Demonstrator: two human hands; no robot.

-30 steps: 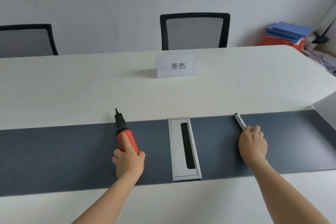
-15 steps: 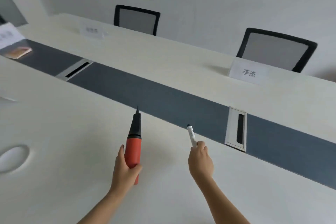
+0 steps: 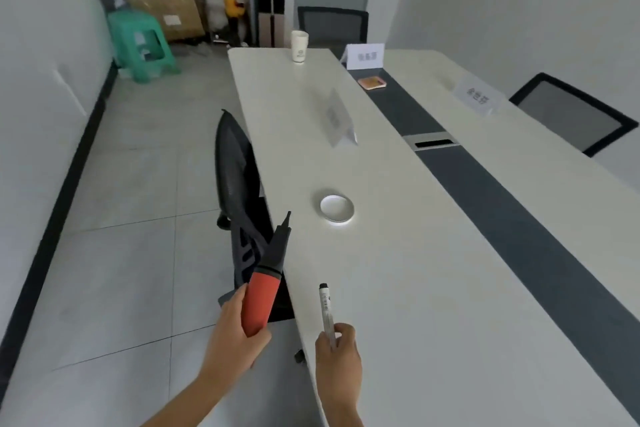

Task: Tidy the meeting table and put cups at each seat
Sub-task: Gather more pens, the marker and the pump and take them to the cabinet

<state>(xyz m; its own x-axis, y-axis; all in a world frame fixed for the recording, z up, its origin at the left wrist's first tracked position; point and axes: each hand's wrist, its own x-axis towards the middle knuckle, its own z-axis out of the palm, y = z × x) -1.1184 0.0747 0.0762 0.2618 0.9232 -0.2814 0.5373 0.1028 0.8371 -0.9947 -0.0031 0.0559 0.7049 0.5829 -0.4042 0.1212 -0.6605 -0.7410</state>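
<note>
Since prev frame, view swung along desk [image 3: 433, 305]. L hand [image 3: 235, 333] went from over desk top to past its edge. It wraps red tool [image 3: 261, 302] by the barrel, nearer us than white ring [image 3: 336, 208]. R hand [image 3: 337, 354] pinches marker [image 3: 327, 312] by its tail, also nearer than ring. We judge both light and rigid; marker is smooth and may slip. Paper cup [image 3: 299, 46] stands well beyond ring: crushable, so grip mid-wall gently.

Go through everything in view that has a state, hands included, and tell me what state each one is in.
Left hand, grips the red pump.
Right hand, pinches the marker.
Paper cup, upright at the table's far end.
White round object, flat on the table.
Phone, flat on the dark strip.
Nearest name card, standing.
Nearest chair, tucked against the table.
</note>
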